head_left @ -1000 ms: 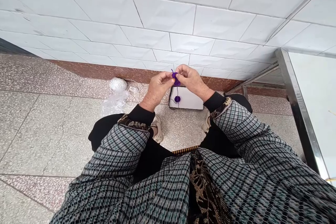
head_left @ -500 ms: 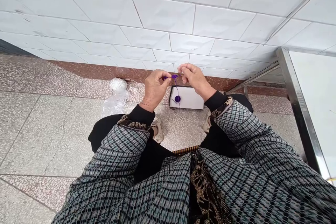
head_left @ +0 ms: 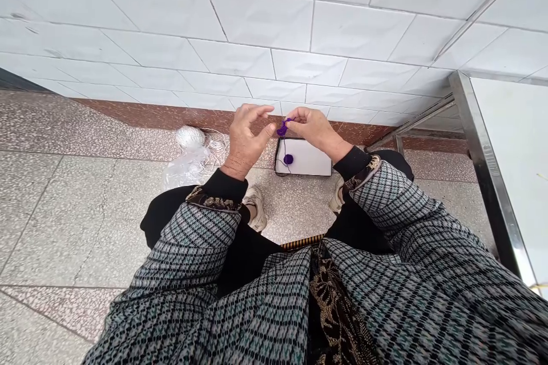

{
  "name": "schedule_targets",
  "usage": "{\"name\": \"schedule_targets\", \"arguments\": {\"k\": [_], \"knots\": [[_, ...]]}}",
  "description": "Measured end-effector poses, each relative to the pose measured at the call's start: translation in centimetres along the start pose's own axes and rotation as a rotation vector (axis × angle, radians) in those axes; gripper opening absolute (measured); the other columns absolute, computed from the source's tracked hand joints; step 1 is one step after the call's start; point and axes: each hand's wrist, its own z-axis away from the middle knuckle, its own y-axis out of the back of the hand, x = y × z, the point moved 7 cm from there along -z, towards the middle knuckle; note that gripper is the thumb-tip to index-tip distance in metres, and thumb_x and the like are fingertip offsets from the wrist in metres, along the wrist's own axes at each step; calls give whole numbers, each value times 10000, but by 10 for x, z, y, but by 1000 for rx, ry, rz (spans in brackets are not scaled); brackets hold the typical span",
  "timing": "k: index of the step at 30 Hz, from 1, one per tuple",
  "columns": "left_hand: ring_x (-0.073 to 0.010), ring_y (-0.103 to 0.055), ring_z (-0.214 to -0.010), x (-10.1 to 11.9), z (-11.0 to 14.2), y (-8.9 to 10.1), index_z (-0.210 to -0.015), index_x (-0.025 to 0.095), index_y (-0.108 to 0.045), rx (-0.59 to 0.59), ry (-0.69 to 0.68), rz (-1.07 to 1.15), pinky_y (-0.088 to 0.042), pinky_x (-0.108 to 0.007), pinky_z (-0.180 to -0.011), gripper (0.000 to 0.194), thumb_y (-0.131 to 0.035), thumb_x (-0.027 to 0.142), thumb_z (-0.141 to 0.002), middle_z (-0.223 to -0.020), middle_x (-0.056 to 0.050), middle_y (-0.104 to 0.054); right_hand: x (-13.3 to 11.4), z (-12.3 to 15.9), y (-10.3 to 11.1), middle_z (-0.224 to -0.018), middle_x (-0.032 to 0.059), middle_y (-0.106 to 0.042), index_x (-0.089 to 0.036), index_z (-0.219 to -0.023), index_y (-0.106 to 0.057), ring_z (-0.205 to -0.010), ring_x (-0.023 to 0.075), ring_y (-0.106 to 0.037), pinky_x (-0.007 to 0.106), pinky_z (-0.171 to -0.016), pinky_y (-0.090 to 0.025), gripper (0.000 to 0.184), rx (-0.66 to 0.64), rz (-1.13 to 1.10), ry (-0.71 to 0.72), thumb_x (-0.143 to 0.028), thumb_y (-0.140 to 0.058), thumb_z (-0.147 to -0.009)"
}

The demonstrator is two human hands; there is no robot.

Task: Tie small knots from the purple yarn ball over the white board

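A small piece of purple yarn work (head_left: 283, 128) hangs from the pinched fingertips of my right hand (head_left: 314, 128). My left hand (head_left: 248, 138) is just left of it, thumb and fingers apart, with nothing between them. From the yarn work a purple strand runs down to a purple yarn ball (head_left: 288, 158), which lies on the left part of a white, dark-edged shallow box or tray (head_left: 312, 158) on the floor. Whether a hook or needle is in my fingers cannot be made out.
To the left on the speckled floor lie a white ball of cord (head_left: 190, 137), a crumpled clear plastic bag (head_left: 186, 168) and loose white cord. A tiled wall (head_left: 274, 28) rises in front. On the right stands a metal-framed table (head_left: 509, 182).
My left hand has let go of the purple yarn work and drawn back a little to the left. My right hand has closed on the piece, which now hangs lower from its fingertips.
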Motion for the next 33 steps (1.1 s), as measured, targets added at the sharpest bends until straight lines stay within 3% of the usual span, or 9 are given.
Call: {"name": "schedule_targets", "arguments": {"k": [5,8,14,20,23,27,33], "knots": [[-250,-645,-958,-4,-2,-14,-981,261,-808,-183,81,-37,-538,-452,-1039,112,-802,281,-871,-844,-18,-704,-1,3,-5,-795,-18,-669,-176,-830,-650,-761,139,-591,295,-737,-466,76,-59,87,56,-136,-714,-827],[-243,-656,-922,-7,0,-19,-887,252,-819,-208,174,8,-556,-432,-979,60,-805,242,-829,-823,-23,-738,-1,4,-6,-792,-19,-662,-178,-835,-637,-780,139,-606,293,-748,-481,98,-63,51,47,-127,-719,-820],[-206,-702,-839,-14,4,-19,-758,189,-774,-134,422,230,-584,-360,-862,86,-804,269,-757,-825,-36,-791,8,1,-10,-701,-79,-610,-197,-918,-607,-610,81,-553,234,-661,-479,136,-71,-178,-36,-97,-666,-848],[-164,-680,-739,-25,11,-30,-697,179,-723,21,594,595,-586,-325,-772,179,-872,266,-650,-738,-9,-746,9,3,-7,-772,-23,-666,-177,-793,-647,-715,103,-604,248,-747,-523,137,44,-134,-18,-166,-690,-922],[-142,-645,-685,-30,12,-33,-679,191,-674,81,616,667,-575,-311,-723,224,-882,266,-643,-684,12,-695,7,6,-9,-778,-6,-682,-179,-797,-676,-752,134,-633,289,-795,-536,146,44,-50,14,-211,-714,-935],[-144,-634,-675,-29,10,-34,-677,208,-593,84,582,674,-560,-318,-698,309,-877,328,-682,-651,14,-628,7,8,-12,-857,-6,-714,-189,-839,-671,-830,157,-678,328,-867,-557,143,38,-43,81,-196,-813,-829],[-160,-645,-709,-25,12,-40,-687,219,-559,38,563,702,-573,-345,-728,388,-883,432,-683,-681,-2,-627,10,9,-13,-810,-29,-678,-193,-817,-621,-759,121,-623,281,-786,-521,165,22,-118,34,-111,-752,-876]]}}
